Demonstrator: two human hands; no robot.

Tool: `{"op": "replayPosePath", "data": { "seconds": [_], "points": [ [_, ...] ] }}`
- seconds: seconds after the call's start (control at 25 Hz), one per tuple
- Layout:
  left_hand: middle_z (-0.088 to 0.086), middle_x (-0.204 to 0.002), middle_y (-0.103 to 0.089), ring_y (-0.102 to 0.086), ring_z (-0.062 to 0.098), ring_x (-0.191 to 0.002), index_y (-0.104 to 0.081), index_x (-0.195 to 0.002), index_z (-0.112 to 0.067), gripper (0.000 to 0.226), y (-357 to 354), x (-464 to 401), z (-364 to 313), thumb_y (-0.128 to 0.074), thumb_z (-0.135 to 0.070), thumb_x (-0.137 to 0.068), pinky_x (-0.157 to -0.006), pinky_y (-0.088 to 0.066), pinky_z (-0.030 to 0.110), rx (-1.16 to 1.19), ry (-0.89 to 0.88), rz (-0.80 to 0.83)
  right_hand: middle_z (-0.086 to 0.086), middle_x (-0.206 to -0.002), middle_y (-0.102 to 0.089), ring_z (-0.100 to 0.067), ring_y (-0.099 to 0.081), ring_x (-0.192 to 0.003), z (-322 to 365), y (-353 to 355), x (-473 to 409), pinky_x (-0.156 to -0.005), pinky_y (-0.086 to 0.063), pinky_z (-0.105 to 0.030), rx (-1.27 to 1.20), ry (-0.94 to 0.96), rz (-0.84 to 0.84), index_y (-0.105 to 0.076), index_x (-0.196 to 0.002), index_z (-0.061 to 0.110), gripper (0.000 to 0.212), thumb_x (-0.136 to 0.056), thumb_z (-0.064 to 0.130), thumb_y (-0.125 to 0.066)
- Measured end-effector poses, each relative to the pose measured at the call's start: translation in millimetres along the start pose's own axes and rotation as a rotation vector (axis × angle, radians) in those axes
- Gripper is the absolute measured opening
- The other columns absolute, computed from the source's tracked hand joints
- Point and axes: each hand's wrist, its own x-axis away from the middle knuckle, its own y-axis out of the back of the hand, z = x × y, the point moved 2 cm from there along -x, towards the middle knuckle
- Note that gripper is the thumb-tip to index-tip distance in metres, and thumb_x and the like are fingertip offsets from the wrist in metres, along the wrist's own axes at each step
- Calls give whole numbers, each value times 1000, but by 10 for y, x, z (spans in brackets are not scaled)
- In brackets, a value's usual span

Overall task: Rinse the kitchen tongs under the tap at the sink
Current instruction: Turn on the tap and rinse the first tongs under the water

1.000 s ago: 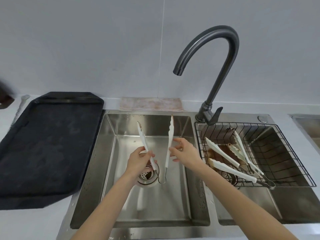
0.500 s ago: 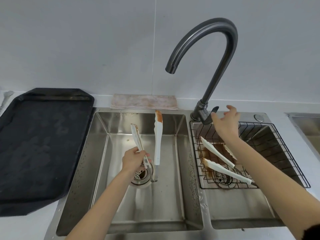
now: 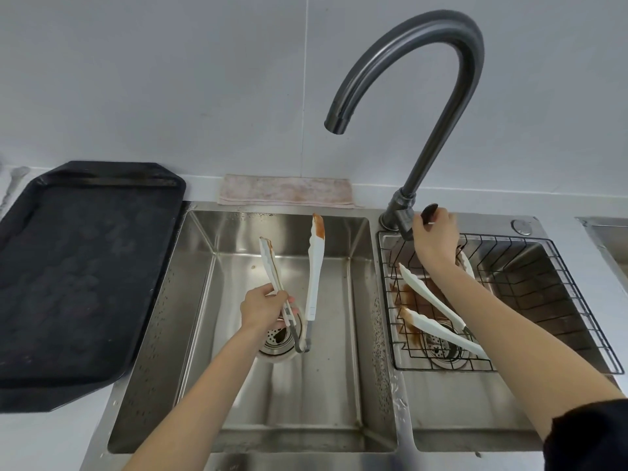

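The left hand holds a pair of white tongs over the left basin of a steel double sink. Its fingers are closed around the left arm of the tongs, low down near the hinge. The tongs stand nearly upright with the tips pointing toward the far wall and the two arms spread apart; the grey hinge end hangs just above the drain. Both tips carry brown stains, heavier on the right arm.

The right hand is at the base of the dark curved tap, with its fingers closed on the tap handle. The spout opening hangs above the far right part of the left basin, and no water shows beneath it.

In the right basin sits a black wire basket. A second pair of white tongs lies in it, open, tips to the left and smeared brown, with brown marks on the basket floor around them. The right forearm crosses above the basket.

On the desk to the left of the sink lies a large black tray. A stained cloth lies flat behind the left basin against the wall.
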Motion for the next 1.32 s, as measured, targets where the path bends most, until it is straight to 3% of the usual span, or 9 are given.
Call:
{"op": "replayPosePath", "data": {
  "seconds": [0.32, 0.52, 0.68, 1.0, 1.2, 1.32],
  "points": [
    [6, -75, -67, -64, 12, -48, -61, -72, -10, 20, -28, 30, -2, -48, -1, -84, -43, -54, 23, 5, -1, -2, -20, -117, -50, -30, -53, -97, -21, 7, -7, -76, -39, -29, 19, 24, 22, -52, -111, -2, 29, -93, 20, -47],
    [4, -71, -67, -63, 9, -44, -61, -71, -12, 20, 9, 67, 28, -49, -1, -83, -38, -51, 20, 3, 5, -28, -24, -115, -49, -23, -44, -86, -39, 1, 38, -74, -35, -30, 24, 37, 14, -51, -106, -5, 27, -92, 17, -45],
    [4, -65, -66, -64, 10, -46, -63, -69, -13, 21, 54, 116, 64, -50, -3, -83, -41, -54, 22, -29, -5, -37, -25, -117, -47, -35, -50, -98, -45, -3, 56, -74, -34, -31, 32, 20, 20, -49, -108, -7, 29, -93, 17, -44],
    [3, -61, -63, -63, 6, -43, -62, -66, -15, 24, 87, 153, 80, -51, -2, -82, -47, -57, 25, -30, -14, -42, -26, -120, -45, -38, -48, -103, -57, -25, 84, -77, -33, -33, 31, -4, 16, -46, -111, -8, 30, -93, 17, -42],
    [4, -70, -67, -66, 16, -57, -62, -69, -15, 23, 98, 171, 90, -50, -2, -84, -46, -57, 24, -3, -8, -23, -24, -126, -42, -37, -46, -111, -17, 7, 113, -86, -37, -34, 5, -53, 19, -43, -117, -8, 34, -92, 16, -45],
    [8, -75, -68, -66, 21, -62, -61, -70, -17, 22, 111, 172, 98, -51, -3, -83, -52, -59, 29, -14, -5, -25, -19, -138, -30, -31, -35, -124, 106, -20, 328, -102, -30, -35, 22, 18, -121, -34, -131, -3, 48, -89, 15, -50]
  ]
}}
